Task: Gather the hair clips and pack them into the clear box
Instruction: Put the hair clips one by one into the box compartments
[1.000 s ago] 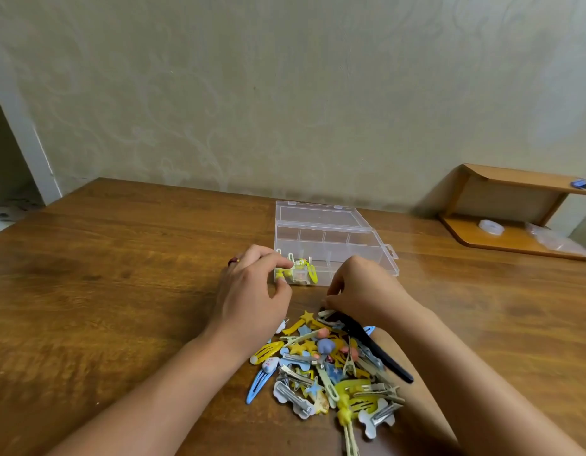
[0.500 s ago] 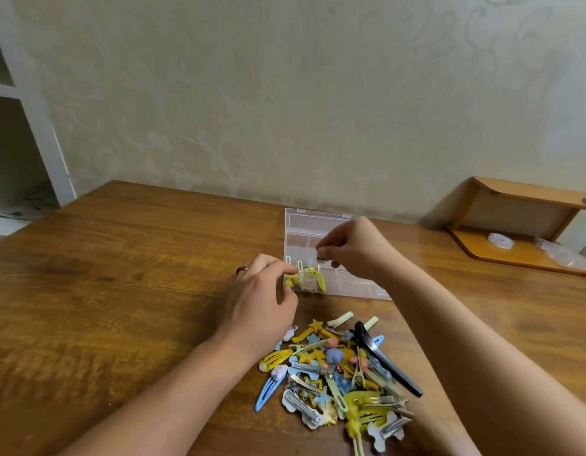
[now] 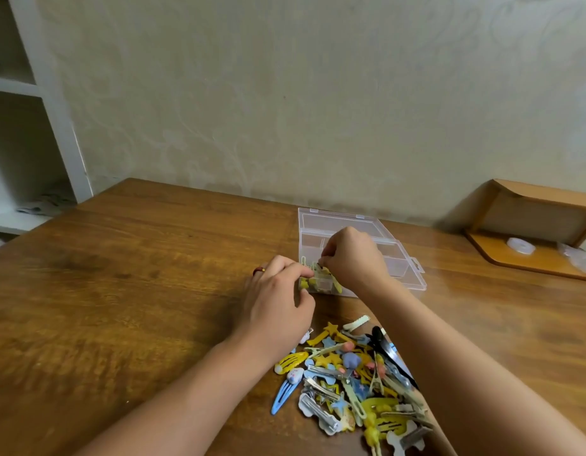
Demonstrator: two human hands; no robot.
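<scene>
Pinched: right hand (image 3: 352, 258) fingertips on a pale clip at box (image 3: 403, 268) near-left compartment; left hand (image 3: 278, 302) curled, steadying that corner. Clip pile (image 3: 354, 373) at 6 o'clock. Risk: crowded compartment, clip may spring out.

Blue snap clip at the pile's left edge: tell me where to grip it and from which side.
Pinch the blue snap clip by its narrow lower end, coming from the left over bare table. It lies flat, and that end juts clear of the pile.

One clear plastic compartment box (image 3: 400, 258). Two bare hands: left hand (image 3: 278, 304), right hand (image 3: 352, 258). Mixed-colour hair clips (image 3: 354, 380), near pile: too many to count.
</scene>
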